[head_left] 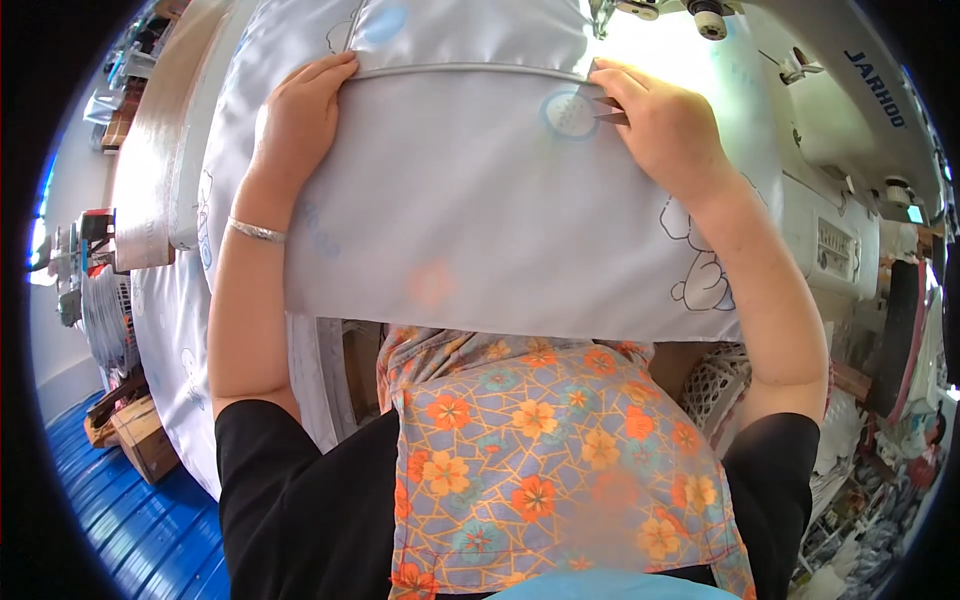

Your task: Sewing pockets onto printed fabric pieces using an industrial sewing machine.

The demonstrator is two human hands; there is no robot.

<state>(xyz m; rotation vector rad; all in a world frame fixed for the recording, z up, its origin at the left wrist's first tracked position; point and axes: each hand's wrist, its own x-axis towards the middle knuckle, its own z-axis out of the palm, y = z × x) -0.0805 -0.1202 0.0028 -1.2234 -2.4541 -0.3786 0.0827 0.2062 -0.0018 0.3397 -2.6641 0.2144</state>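
A pale grey-white satiny fabric [450, 200], printed with cartoon animals and soft coloured shapes, spreads over the sewing table in front of me. A raised, piped-looking seam [470, 69] runs across its far part. At the seam's left end, my left hand [300, 118] pinches the fabric, fingers together. My right hand [668, 125] presses and pinches the seam's right end, close to the sewing machine's needle area [600, 18]. Small thread snips [611, 110] stick out from that same hand, dark blades pointing left; their handle is hidden in the palm.
The sewing machine [850, 90] stands along the right, its lamp glaring on the cloth. A long board [165, 150] lies at the left. Fabric hangs down toward the blue floor [150, 520], near a wooden box [148, 440]. Piled bags and scraps [870, 510] fill the lower right.
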